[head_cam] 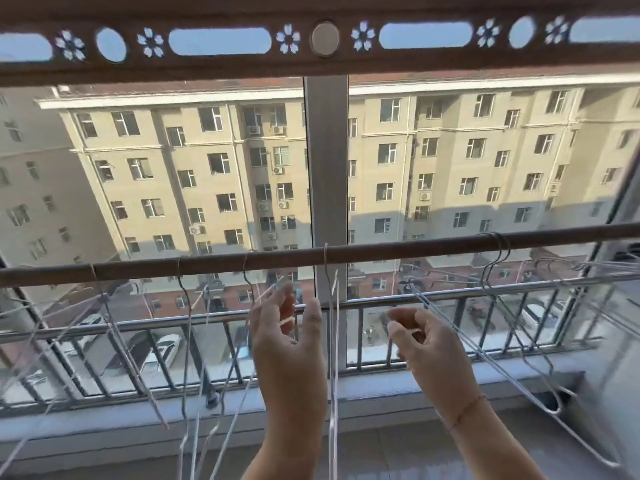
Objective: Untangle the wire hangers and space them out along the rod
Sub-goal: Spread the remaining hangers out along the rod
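A brown rod (398, 250) runs across the window at chest height. Several thin wire hangers hang from it by their hooks. One hanger (333, 341) hangs edge-on at the middle, between my hands. Others hang spread out to the left (185, 306), and a bunch of them (498, 271) sits together on the right. My left hand (291, 341) is raised just left of the middle hanger, fingers apart, with wire of the neighbouring hanger passing by its fingertips. My right hand (426, 344) is loosely curled beside the slanting wires of the right bunch; whether it grips a wire is unclear.
Behind the rod is a large window with a grey centre post (327, 161) and a metal railing (381, 301) outside it. A brown perforated rack (325, 39) spans overhead. A grey sill (138, 410) runs below the window.
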`<control>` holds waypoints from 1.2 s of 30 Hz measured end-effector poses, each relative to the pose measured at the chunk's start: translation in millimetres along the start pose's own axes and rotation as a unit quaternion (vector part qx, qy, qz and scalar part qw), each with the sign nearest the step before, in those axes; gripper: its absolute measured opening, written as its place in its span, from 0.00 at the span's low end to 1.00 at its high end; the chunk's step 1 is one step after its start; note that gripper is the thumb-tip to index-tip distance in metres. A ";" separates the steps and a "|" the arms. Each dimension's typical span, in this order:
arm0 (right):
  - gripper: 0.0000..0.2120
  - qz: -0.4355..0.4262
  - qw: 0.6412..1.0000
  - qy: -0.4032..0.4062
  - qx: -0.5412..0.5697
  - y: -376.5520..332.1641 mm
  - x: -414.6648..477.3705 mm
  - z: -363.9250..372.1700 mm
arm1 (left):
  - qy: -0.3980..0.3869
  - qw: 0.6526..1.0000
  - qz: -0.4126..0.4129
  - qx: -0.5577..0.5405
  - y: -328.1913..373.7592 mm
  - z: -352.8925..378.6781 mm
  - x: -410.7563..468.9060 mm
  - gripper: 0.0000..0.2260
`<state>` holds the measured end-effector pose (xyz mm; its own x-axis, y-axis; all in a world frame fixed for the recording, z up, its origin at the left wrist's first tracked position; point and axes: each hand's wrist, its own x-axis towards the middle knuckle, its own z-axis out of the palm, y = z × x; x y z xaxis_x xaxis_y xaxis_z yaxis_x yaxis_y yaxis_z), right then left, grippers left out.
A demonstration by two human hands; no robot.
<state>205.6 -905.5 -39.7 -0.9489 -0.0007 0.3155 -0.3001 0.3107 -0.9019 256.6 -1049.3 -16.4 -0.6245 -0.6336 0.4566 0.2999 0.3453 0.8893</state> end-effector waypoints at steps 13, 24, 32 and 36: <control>0.07 0.001 0.983 0.070 -0.170 71.3 48.0 -166.1 | -0.250 0.944 -0.195 -0.093 21.9 172.7 -83.8 0.07; 0.04 0.022 0.990 -0.134 -0.022 86.9 66.2 -173.6 | -0.166 0.944 -0.262 -0.108 23.3 224.8 -104.9 0.05; 0.05 0.059 0.984 -0.156 0.063 84.2 69.8 -169.1 | -0.032 0.951 -0.278 -0.133 24.4 167.4 -75.9 0.04; 0.04 0.059 0.982 -0.168 0.063 81.6 69.0 -160.8 | 0.007 0.950 -0.281 -0.138 17.3 137.7 -64.8 0.04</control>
<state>131.3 -727.3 -44.0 -0.9502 -0.2912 0.1107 -0.1754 0.2066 -0.9626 202.9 -906.9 -34.1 -0.7325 -0.6744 -0.0934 0.1007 -0.2429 0.9648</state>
